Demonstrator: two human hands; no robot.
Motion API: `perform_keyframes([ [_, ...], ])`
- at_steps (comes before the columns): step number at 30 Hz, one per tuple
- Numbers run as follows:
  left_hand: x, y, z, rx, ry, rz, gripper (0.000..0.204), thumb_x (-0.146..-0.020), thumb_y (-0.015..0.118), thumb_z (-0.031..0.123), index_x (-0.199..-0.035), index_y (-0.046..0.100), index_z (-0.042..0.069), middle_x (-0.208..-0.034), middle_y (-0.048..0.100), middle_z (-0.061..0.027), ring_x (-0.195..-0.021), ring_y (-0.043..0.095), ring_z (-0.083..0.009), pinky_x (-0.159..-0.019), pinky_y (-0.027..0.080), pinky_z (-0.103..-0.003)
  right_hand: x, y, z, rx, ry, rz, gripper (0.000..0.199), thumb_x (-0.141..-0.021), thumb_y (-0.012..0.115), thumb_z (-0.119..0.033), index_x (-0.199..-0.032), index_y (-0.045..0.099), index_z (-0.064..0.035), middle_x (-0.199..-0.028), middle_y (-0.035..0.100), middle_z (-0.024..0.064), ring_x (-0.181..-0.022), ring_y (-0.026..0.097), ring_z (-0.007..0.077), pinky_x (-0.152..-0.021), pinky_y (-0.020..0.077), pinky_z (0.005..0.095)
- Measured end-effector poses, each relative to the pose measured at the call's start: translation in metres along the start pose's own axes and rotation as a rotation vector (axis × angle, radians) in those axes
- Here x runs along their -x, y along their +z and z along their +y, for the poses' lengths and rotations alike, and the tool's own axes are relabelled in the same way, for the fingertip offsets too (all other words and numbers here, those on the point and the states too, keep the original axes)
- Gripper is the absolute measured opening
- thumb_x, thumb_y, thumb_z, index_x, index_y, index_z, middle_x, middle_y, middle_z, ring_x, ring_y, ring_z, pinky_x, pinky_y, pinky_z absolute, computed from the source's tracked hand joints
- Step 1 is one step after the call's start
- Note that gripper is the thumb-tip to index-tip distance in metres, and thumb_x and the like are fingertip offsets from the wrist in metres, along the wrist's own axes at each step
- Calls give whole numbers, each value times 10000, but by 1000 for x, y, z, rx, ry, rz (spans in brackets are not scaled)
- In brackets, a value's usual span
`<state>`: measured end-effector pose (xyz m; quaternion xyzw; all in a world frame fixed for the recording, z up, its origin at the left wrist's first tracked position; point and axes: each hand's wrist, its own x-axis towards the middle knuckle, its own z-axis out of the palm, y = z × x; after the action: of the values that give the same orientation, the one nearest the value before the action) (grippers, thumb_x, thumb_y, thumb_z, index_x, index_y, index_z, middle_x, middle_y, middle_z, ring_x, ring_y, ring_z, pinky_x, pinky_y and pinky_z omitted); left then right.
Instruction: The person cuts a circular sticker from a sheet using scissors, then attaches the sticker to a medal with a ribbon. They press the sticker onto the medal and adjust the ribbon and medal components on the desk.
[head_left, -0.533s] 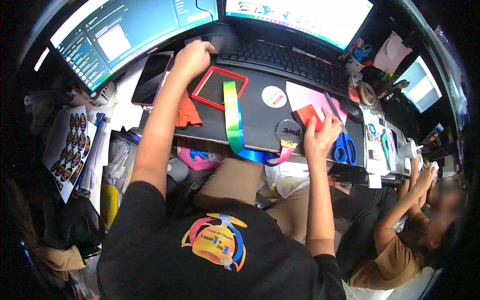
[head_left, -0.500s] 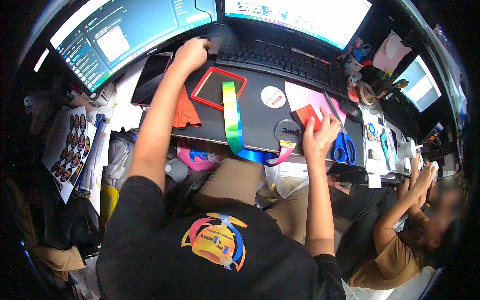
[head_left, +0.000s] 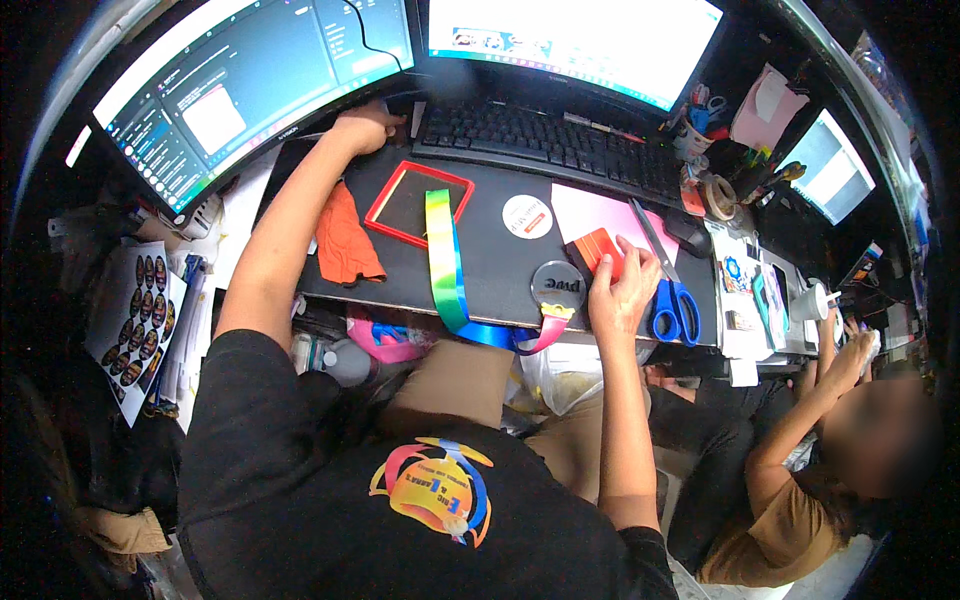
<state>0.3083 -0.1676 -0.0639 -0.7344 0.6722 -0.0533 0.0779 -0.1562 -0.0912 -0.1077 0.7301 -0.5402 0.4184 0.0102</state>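
So a red piece (head_left: 594, 253) is pinched between the thumb and fingers of the right hand (head_left: 627, 284), low over the dark desk (head_left: 490, 275), with a pink sheet (head_left: 590, 207) spread just beyond that grip. The left hand (head_left: 370, 129) is tucked in by the foot of the left monitor (head_left: 260, 75), fingers curled; whether anything is clamped there can't be told

Just left of the right-hand grip a clear round disc (head_left: 556, 287) is laid flat, and a white round sticker (head_left: 527, 216) is set farther up. Blue-handled scissors (head_left: 673, 287) are parked just right of it, blades pointed away, with a black mouse (head_left: 688, 236) beyond. Farther left, a rainbow ribbon (head_left: 441, 250) is draped across a red-rimmed frame (head_left: 396, 234) and over the desk's front edge. An orange cloth (head_left: 345, 240) is left crumpled on the near side of the left hand

The room's pretty packed: a keyboard (head_left: 545, 145) is wedged under the right monitor (head_left: 570, 40) beyond both hands, sheets of oval stickers (head_left: 140, 320) are stacked well left, and a co-worker (head_left: 785, 525) is seated well to the right
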Motion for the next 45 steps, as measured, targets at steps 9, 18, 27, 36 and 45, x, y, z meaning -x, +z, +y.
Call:
perform_keyframes([
  [9, 26, -20, 1, 93, 280, 91, 505, -778, 784, 275, -1262, 663, 346, -1172, 590, -73, -1091, 619, -272, -921, 515, -392, 0, -1, -2, -2, -23, -11, 352, -852, 673, -165, -1186, 641, -57, -1101, 537, 211, -1072, 504, 371, -942, 395, 487],
  [18, -4, -21, -7, 283, 403, 16, 406, -713, 831, 249, -1089, 693, 181, -1135, 560, -119, -1075, 587, -333, -877, 488, -445, -1, -1, -3, -13, -56, 0, 330, -860, 676, -177, -1164, 647, -54, -1093, 542, 203, -1061, 513, 362, -945, 400, 474],
  [27, -6, -55, 8, 49, 443, -309, 448, -618, 884, 159, -999, 650, 168, -1170, 531, -153, -1121, 546, -388, -906, 480, -455, -2, -1, -3, -35, -56, -10, 319, -856, 679, -180, -1145, 653, -48, -1087, 541, 198, -1058, 515, 360, -935, 405, 471],
  [36, 21, -34, 3, 89, -68, -102, 448, -761, 811, 330, -1063, 713, 13, -1101, 700, -197, -1046, 669, -334, -876, 537, -429, -2, 0, 1, -76, -17, -22, 322, -860, 672, -189, -1145, 653, -41, -1106, 538, 210, -1082, 511, 364, -958, 394, 472],
  [45, -5, 0, -7, 118, -124, -149, 603, -759, 775, 545, -1035, 741, 10, -1129, 695, -197, -1058, 660, -371, -914, 511, -425, -1, 2, 2, -96, -21, 1, 322, -856, 670, -187, -1139, 652, -34, -1110, 542, 214, -1090, 510, 370, -971, 395, 479],
])
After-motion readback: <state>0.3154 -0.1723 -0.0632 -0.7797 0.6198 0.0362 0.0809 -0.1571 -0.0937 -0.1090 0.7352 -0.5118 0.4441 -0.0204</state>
